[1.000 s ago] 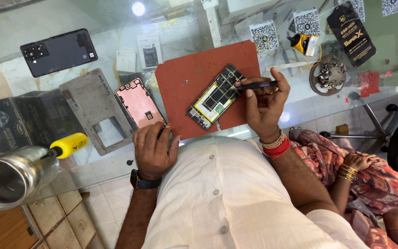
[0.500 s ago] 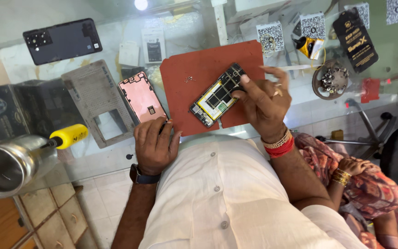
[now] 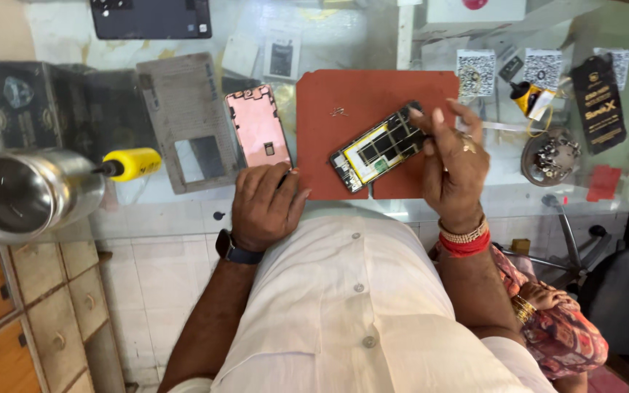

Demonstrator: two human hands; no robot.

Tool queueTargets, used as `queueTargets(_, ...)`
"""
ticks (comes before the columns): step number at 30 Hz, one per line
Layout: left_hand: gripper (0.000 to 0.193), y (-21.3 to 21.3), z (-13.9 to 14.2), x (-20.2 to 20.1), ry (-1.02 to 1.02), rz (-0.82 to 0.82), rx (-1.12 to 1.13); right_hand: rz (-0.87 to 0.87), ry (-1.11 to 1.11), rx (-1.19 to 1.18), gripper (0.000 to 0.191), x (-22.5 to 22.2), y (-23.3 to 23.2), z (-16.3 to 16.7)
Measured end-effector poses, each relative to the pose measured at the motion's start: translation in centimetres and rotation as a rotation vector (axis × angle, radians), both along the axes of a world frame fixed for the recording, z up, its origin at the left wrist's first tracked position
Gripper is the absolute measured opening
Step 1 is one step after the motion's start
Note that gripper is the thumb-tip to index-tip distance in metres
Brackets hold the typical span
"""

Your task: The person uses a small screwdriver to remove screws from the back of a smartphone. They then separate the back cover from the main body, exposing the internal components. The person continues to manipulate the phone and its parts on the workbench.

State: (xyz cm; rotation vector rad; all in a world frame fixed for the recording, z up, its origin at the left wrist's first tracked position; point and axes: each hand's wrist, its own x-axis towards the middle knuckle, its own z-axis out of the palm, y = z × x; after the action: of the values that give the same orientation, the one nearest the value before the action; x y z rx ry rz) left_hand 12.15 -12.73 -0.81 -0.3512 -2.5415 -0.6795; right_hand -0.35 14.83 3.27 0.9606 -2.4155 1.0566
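Right hand over upper end of opened phone on red mat; fingers pinched together there, tool between them too small to make out. Left hand flat, fingers loosely together, holding nothing, at near table edge by pink phone back. Dark phone cut off at top. Mat's far half bare apart from tiny screws.

The right hand no longer holds the dark tool it pressed to the opened phone a second ago; its fingertips now rest on the phone's upper end. The phone has turned slightly on the red mat.
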Motion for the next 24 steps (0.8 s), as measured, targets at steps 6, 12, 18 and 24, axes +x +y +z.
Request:
queueTargets(6, 0.032, 0.11, -0.13, -0.1, 0.026, 0.001, -0.009, -0.068, -0.008, -0.001, 0.043, -0.11, 0.19, -0.22)
queueTargets(12, 0.032, 0.07, -0.16, -0.14, 0.018, -0.001, -0.002, -0.09, 0.091, 0.029, 0.046, -0.13, 0.16, -0.53)
queueTargets(18, 0.031, 0.13, -0.23, -0.19, 0.011, 0.001, 0.0, -0.053, 0.015, 0.012, 0.045, -0.12, 0.09, -0.48)
queueTargets(24, 0.031, 0.02, -0.48, -0.1, 0.018, -0.009, -0.012, 0.003, -0.002, -0.007, 0.049, -0.26, 0.1, -0.06)
